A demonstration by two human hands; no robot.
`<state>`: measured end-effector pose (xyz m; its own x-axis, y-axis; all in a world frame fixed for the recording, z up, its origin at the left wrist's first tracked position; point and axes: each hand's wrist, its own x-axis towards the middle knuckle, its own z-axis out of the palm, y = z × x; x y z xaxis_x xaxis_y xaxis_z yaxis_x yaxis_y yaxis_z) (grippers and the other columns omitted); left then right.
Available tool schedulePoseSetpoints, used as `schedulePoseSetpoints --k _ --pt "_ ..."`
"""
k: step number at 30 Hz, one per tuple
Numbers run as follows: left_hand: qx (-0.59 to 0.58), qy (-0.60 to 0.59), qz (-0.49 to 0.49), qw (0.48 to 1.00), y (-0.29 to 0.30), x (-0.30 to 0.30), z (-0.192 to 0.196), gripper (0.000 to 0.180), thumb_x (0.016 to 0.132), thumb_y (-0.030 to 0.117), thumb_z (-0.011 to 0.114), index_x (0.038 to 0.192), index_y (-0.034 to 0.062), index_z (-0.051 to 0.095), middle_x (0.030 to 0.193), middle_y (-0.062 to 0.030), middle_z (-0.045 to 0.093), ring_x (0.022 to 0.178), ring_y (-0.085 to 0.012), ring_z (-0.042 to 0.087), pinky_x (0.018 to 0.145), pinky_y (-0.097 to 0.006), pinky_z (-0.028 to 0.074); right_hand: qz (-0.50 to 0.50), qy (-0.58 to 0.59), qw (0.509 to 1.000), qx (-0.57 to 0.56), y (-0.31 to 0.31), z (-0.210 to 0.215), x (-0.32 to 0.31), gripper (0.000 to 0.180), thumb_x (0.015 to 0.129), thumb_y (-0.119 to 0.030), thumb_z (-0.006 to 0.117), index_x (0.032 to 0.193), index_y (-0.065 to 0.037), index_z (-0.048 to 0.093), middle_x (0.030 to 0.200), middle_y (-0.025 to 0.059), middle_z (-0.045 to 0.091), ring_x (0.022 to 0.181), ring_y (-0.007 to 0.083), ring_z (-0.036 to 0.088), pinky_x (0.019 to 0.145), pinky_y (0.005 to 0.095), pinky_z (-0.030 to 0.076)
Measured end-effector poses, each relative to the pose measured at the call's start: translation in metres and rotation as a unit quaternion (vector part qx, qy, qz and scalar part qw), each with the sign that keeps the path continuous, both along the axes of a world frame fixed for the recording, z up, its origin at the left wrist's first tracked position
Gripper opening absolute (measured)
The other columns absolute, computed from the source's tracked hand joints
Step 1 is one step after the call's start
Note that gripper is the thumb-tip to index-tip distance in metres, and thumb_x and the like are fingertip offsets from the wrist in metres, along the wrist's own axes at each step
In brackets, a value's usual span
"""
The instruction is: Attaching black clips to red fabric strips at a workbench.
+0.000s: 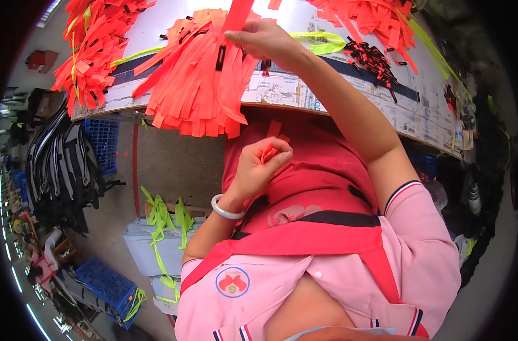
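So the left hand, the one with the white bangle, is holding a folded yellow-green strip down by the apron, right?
Not quite. The head view shows the left hand, with the white bangle on its wrist, holding a folded orange-red strip, not a yellow-green one. It is indeed low, by the red apron.
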<state>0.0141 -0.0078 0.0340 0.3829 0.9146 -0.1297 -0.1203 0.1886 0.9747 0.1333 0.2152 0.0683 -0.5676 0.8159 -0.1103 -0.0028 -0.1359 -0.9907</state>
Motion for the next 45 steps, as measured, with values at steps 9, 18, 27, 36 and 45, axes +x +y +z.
schedulePoseSetpoints --k 9,18,27,36,45 --pt "-0.157 -0.153 0.105 0.97 0.023 -0.023 -0.026 0.011 0.087 0.01 0.068 0.094 0.004 0.063 0.07 0.0056 0.053 0.051 0.0005 0.039 0.045 -0.018 0.026 0.033 -0.098 0.986 0.128 -0.084 -0.013 0.015 0.018 0.09 -0.017 0.064 0.099 -0.002 0.069 0.08 -0.0005 0.062 0.064 0.0033 0.049 0.057 0.0199 0.041" --pt "-0.154 -0.081 0.017 0.985 0.029 -0.018 -0.024 0.01 0.091 0.008 0.062 0.099 0.0023 0.061 0.078 0.0013 0.058 0.063 -0.004 0.052 0.054 -0.019 0.039 0.128 -0.18 0.942 0.251 -0.127 -0.019 0.033 0.013 0.082 -0.011 0.067 0.091 -0.003 0.068 0.084 0.0117 0.062 0.08 0.0259 0.062 0.072 0.0334 0.05" --pt "-0.167 -0.147 0.057 0.973 0.035 -0.041 -0.03 0.03 0.098 0.025 0.054 0.108 -0.0025 0.064 0.089 -0.0023 0.064 0.074 -0.0073 0.057 0.069 -0.02 0.045 0.083 -0.038 0.965 0.245 -0.124 -0.026 0.047 0.006 0.089 -0.005 0.064 0.09 0.0 0.065 0.08 0.0029 0.059 0.071 0.0081 0.054 0.066 0.0227 0.044" --pt "0.0 -0.035 0.153 0.988 0.032 -0.017 -0.02 0.026 0.083 0.004 0.071 0.108 -0.0003 0.064 0.085 0.0022 0.062 0.075 -0.0049 0.057 0.071 -0.018 0.047 -0.014 -0.069 0.996 0.059 -0.134 -0.021 0.052 0.018 0.093 -0.013 0.06 0.098 0.005 0.062 0.083 0.0041 0.064 0.076 0.0083 0.06 0.07 0.0231 0.048" --pt "0.018 -0.016 0.14 0.99 0.029 -0.018 -0.029 0.022 0.084 0.006 0.071 0.104 -0.0013 0.064 0.086 -0.0016 0.067 0.073 -0.0054 0.058 0.067 -0.021 0.048 0.059 -0.123 0.978 0.156 -0.141 -0.016 0.047 0.014 0.092 -0.009 0.057 0.098 0.003 0.06 0.081 0.0157 0.063 0.076 0.0251 0.064 0.069 0.0322 0.05"
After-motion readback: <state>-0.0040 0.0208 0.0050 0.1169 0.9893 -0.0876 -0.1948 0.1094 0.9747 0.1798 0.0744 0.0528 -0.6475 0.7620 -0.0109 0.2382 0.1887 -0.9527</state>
